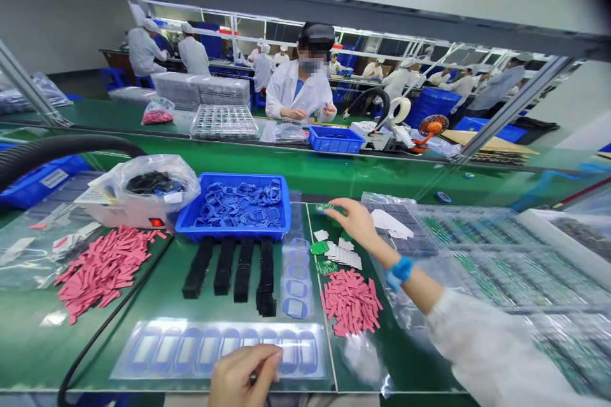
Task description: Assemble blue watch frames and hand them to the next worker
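A worker's right hand (356, 221) reaches across a green bench, fingers drawn together in a pinch on a small green circuit board (326, 208) at its fingertips; a blue wrist strap sits just behind the hand on a white sleeve. The left hand (243, 374), low at the near edge, is curled closed around a thin dark tool (252, 379), its type too small to tell. Just under the right hand lie flat white labels (344, 255) and more green boards, and nearer the wrist a loose heap of small pink strips (352, 302). Left of that hand, a blue plastic bin (236, 226) holds a tangle of blue frame-shaped parts. Four rows of black blocks (232, 270) run from the bin toward the left hand. Directly beyond the left hand's knuckles, a clear blister tray (191, 351) holds a row of blue-rimmed oval pieces. Across the line, a person in a white coat (298, 92) works at another blue bin.
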Action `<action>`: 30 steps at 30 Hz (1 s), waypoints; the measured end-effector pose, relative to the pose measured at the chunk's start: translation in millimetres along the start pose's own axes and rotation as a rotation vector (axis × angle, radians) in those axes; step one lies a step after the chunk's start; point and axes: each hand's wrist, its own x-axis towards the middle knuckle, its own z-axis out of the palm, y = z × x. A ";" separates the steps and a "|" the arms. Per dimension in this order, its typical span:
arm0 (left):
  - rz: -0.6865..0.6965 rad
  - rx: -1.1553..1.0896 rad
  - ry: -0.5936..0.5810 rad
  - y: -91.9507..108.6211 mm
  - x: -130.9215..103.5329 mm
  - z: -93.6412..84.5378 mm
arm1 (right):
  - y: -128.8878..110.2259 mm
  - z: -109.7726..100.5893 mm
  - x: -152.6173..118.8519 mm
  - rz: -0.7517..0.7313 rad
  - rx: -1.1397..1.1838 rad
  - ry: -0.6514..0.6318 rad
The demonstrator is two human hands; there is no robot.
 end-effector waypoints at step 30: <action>0.071 0.196 -0.083 15.6 1.9 -5.0 | -123.5 19.8 -111.1 -0.257 -0.009 -0.418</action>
